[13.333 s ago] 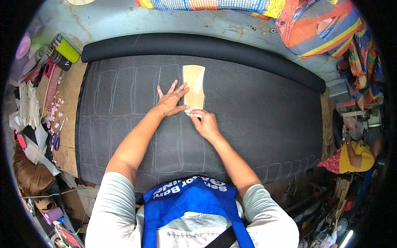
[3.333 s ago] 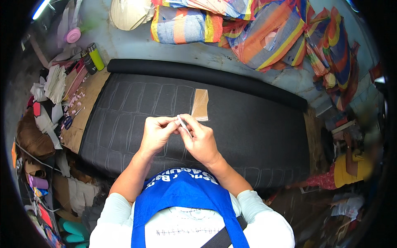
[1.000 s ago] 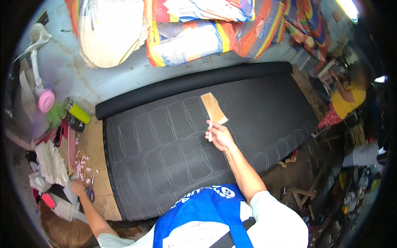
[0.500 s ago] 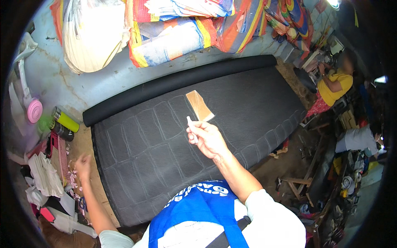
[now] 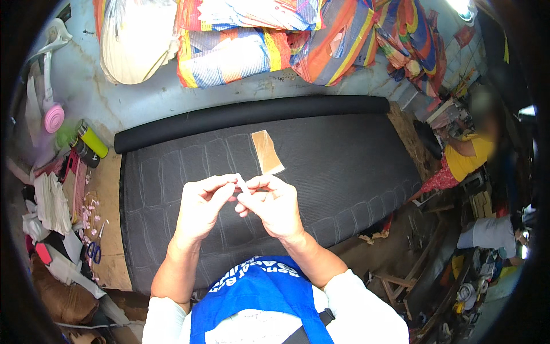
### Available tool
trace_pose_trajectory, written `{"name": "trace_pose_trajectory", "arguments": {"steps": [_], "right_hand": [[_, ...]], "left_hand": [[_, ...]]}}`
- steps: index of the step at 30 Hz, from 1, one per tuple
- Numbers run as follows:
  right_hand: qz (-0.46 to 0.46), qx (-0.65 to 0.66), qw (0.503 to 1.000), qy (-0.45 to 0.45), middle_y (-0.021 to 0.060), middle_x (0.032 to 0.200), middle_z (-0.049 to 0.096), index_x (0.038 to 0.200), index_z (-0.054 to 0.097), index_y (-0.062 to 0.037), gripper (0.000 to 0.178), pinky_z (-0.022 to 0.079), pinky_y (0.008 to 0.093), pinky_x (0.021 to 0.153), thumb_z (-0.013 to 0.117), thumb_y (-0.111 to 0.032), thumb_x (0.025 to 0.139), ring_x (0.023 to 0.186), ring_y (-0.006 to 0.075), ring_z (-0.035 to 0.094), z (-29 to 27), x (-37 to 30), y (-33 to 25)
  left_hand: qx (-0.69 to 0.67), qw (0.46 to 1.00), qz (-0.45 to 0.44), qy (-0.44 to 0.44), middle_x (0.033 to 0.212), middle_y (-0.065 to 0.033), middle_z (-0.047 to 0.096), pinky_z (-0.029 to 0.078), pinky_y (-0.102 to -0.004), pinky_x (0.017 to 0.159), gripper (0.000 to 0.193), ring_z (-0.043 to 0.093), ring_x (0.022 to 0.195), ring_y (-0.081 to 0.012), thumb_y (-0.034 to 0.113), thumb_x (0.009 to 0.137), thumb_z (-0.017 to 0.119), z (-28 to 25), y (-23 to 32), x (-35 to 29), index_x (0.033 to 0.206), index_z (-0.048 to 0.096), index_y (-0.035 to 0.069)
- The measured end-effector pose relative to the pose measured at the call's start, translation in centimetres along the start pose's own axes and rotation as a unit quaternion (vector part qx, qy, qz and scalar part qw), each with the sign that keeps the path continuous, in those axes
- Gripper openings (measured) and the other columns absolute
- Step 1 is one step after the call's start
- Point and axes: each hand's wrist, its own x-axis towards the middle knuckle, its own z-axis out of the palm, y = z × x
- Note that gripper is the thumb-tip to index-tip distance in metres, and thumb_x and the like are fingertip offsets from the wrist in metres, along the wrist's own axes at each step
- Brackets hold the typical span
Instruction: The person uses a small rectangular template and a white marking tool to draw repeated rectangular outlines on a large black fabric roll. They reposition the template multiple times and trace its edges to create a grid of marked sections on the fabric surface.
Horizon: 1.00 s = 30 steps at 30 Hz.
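Observation:
Over the near middle of the black sheet material [image 5: 338, 149], my two hands meet. In my right hand [image 5: 272, 206], the thumb and fingers pinch a short pinkish-white marking stick [image 5: 242, 184]. The closed fingertips of my left hand [image 5: 203, 203] are at its upper end, pinching it there. Just beyond my hands a tan, roughly rectangular template [image 5: 267, 152] lies flat on the black material. Pale outlines of similar shapes run in rows to its left and along the near right edge.
A black roll [image 5: 252, 118] lies along the far edge. At left are bottles [image 5: 91, 139], blue-handled scissors [image 5: 94, 252], small pinkish scraps [image 5: 87, 215] and stacked white cloth [image 5: 52, 200]. Colourful bags [image 5: 235, 57] hang above. A person in yellow [image 5: 467, 155] is at right.
My left hand has come from the scraps at the left edge to the middle, meeting my right hand at the marking stick. My right hand has moved slightly left and nearer.

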Motion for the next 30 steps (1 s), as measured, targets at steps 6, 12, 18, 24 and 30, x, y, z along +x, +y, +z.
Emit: {"name": "trace_pose_trajectory", "arguments": {"steps": [6,12,18,24,30], "right_hand": [[0.042,0.062,0.997,-0.013,0.0154,0.089,0.063,0.102,0.057,0.0074,0.019,0.055,0.0259,0.063,0.059,0.001,0.085,0.071,0.0163,0.064,-2.4,-1.0,-1.4],[-0.017,-0.032,0.998,-0.041,0.0155,0.091,0.064,0.102,0.057,0.007,0.018,0.055,0.0258,0.066,0.057,0.001,0.086,0.074,0.0161,0.065,-4.8,-1.7,-2.9],[-0.027,-0.013,0.996,-0.09,0.0163,0.091,0.063,0.102,0.057,0.0068,0.017,0.056,0.0275,0.065,0.056,0.001,0.086,0.073,0.0181,0.065,-7.3,-1.7,-4.5],[0.022,0.044,0.993,-0.106,0.0155,0.085,0.063,0.1,0.057,0.0072,0.015,0.056,0.0299,0.061,0.055,-0.001,0.087,0.07,0.0207,0.065,-8.4,-1.7,-5.2],[0.041,0.056,0.993,-0.092,0.0064,0.077,0.058,0.105,0.053,0.001,0.019,0.041,0.0191,0.05,0.057,-0.007,0.088,0.057,0.0105,0.053,-7.9,-1.1,-4.6]], "left_hand": [[-0.036,0.998,0.008,0.042,0.087,-0.0121,0.067,0.052,-0.0239,0.07,0.016,0.064,0.077,-0.0142,0.004,0.083,0.061,3.3,-0.9,-0.3,0.098,0.066,-0.002],[-0.006,0.998,0.023,0.061,0.08,-0.0109,0.067,0.051,-0.0233,0.067,0.014,0.063,0.074,-0.0126,0.005,0.081,0.064,6.6,-1.0,-0.1,0.093,0.067,-0.003],[0.039,0.995,0.043,0.077,0.073,-0.0116,0.067,0.053,-0.0254,0.065,0.011,0.064,0.068,-0.0145,0.004,0.078,0.066,9.1,-1.1,0.6,0.085,0.068,-0.004],[0.029,0.994,0.062,0.084,0.072,-0.0113,0.066,0.053,-0.0263,0.064,0.01,0.064,0.068,-0.0148,0.003,0.076,0.065,9.9,-1.6,0.9,0.083,0.068,-0.004],[0.089,0.989,0.061,0.106,0.071,-0.0079,0.065,0.052,-0.0244,0.065,0.007,0.062,0.068,-0.0113,0.003,0.077,0.065,9.8,-1.8,0.9,0.079,0.067,-0.003]]}}
